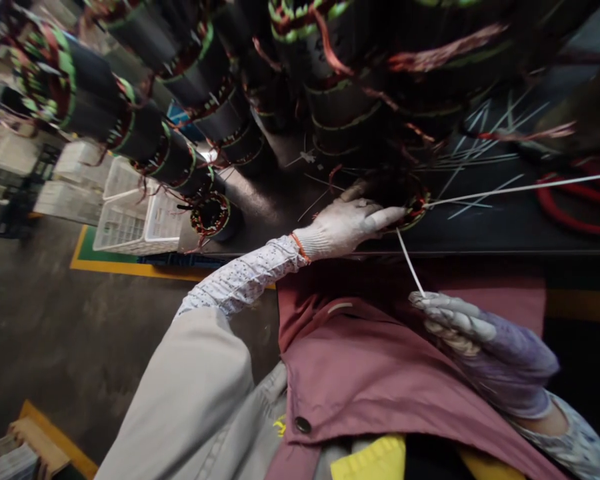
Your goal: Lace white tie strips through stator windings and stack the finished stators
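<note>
My left hand (347, 223), in a pale knitted glove, grips the near rim of a motor stator (418, 212) with copper windings at the table's front edge. Its fingers are partly hidden against the dark core. Below and to the right, my right hand (473, 337), in a soiled white and purple glove, is closed in a pinch on a white lacing cord (411, 263). That cord runs straight from the stator's rim to my fingertips. Another length of white cord (525, 189) stretches from the rim out to the right edge of view.
Stacks of wound stators (200, 87) stand along the table's back and left. Loose pale cords (485, 153) lie right of the stator, near red-handled scissors (555, 207). White plastic baskets (125, 220) stand at the left, beyond the table's end.
</note>
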Demonstrator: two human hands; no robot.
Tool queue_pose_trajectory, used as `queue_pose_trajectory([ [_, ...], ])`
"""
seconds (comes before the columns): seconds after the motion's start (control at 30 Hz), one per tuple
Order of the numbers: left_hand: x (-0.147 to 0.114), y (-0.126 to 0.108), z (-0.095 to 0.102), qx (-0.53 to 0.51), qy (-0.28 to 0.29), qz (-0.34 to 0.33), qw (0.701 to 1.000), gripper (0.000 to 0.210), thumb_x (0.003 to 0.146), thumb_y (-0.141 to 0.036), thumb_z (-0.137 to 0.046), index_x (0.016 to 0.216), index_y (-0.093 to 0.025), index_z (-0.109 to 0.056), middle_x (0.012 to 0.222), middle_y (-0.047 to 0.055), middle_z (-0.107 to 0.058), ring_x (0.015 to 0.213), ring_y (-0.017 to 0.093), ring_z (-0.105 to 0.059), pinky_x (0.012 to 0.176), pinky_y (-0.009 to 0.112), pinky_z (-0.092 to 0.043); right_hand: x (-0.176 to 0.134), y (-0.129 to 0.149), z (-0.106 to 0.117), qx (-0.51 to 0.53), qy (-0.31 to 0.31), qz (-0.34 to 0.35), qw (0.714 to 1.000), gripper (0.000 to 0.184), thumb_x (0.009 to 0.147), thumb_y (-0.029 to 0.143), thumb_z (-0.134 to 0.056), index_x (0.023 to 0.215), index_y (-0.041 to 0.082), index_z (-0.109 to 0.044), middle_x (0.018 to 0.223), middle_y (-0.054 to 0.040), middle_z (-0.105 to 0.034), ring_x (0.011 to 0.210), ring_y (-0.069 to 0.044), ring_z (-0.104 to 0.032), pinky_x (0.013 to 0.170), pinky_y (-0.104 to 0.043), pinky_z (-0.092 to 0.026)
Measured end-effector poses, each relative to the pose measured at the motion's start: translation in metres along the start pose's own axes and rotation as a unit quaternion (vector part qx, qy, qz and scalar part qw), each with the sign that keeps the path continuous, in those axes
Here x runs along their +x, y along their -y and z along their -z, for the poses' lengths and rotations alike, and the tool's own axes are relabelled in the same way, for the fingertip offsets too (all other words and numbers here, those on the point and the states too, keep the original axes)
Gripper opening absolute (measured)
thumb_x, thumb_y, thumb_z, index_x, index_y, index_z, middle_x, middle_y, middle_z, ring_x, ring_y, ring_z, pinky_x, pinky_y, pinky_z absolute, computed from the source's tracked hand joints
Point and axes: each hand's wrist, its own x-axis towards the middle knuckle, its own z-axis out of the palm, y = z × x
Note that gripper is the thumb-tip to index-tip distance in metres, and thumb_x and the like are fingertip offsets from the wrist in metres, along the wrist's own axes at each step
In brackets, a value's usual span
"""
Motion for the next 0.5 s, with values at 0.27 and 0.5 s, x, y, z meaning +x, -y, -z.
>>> queue_pose_trajectory([
  [0.27, -0.002, -0.001, 0.007, -0.034, -0.011, 0.009, 0.999, 0.047, 0.098, -0.024, -0.052, 0.144, -0.017, -0.048, 0.125, 0.011, -0.07, 0.116, 0.02, -0.064, 0.118, 0.048, -0.032, 0.009, 0.003, -0.011, 0.022, -0.018, 0.018, 0.999, 0.04, 0.086, 0.016, -0.065, 0.119, 0.038, -0.069, 0.108, 0.0012, -0.074, 0.094, -0.018, -0.073, 0.085, -0.026, -0.063],
  [0.5, -0.01, -0.01, -0.01, -0.162, -0.159, 0.1, 0.969, 0.054, 0.095, -0.032, -0.057, 0.145, -0.014, -0.045, 0.131, 0.012, -0.067, 0.123, 0.018, -0.063, 0.12, 0.036, -0.034, 0.078, -0.02, -0.055, 0.086, -0.128, 0.064, 0.986, 0.023, 0.077, 0.02, -0.076, 0.1, 0.025, -0.073, 0.087, -0.0012, -0.076, 0.076, -0.018, -0.073, 0.071, -0.028, -0.063],
])
